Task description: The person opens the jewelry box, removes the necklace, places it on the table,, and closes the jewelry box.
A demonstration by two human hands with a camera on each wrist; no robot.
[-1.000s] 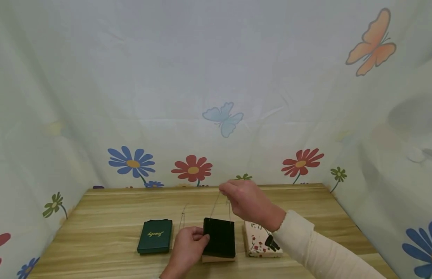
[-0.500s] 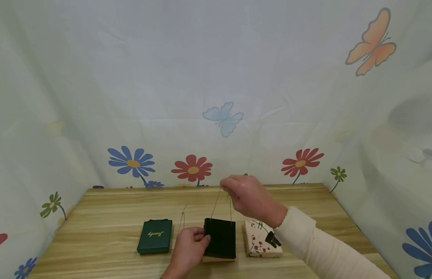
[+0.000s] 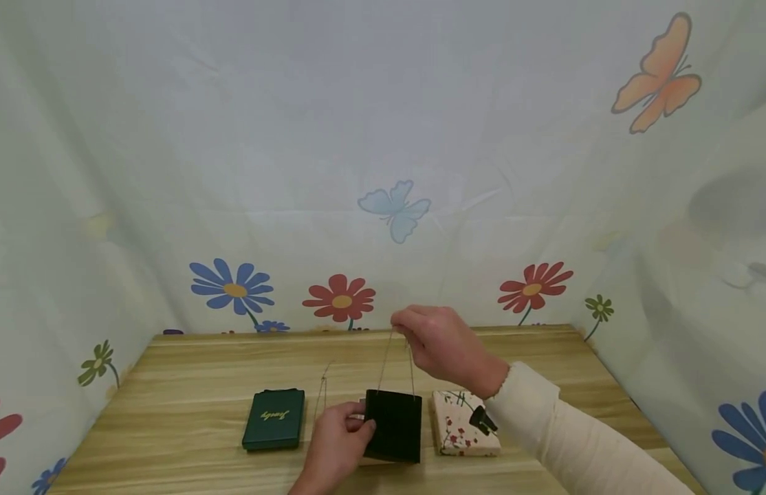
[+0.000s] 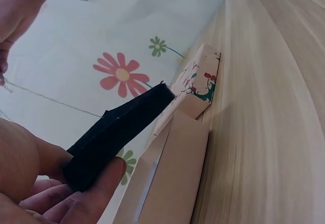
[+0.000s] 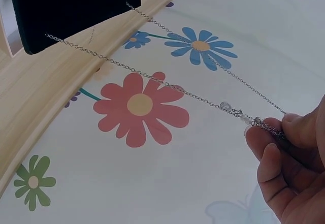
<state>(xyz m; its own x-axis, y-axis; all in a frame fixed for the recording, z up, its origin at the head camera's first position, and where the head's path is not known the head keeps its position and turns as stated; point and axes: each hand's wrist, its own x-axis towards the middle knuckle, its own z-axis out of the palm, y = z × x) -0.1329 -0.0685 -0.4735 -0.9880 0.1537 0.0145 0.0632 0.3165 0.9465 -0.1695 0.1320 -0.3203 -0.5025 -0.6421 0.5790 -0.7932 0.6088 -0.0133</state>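
My left hand [image 3: 337, 440] pinches the left edge of a black jewelry pad [image 3: 394, 426] between thumb and fingers. In the left wrist view the pad tilts above an open pinkish box [image 4: 185, 170]. Two strands of a thin silver necklace chain [image 5: 167, 86] rise from the pad's upper edge. Above it, my right hand [image 3: 443, 344] pinches the gathered end of that chain between thumb and fingertips. A few small clear beads show near the pinch in the right wrist view. The head view shows the pad covering most of the box.
A dark green box [image 3: 274, 420] with gold lettering lies on the wooden table [image 3: 191, 426] at the left. Right of the pad is a cream box piece [image 3: 466, 433] with red flowers. Another thin chain [image 3: 324, 385] lies behind my left hand.
The pad has shifted a little to the right and tilted, showing a bit of the box at its upper left. My right hand has risen slightly with the chain.
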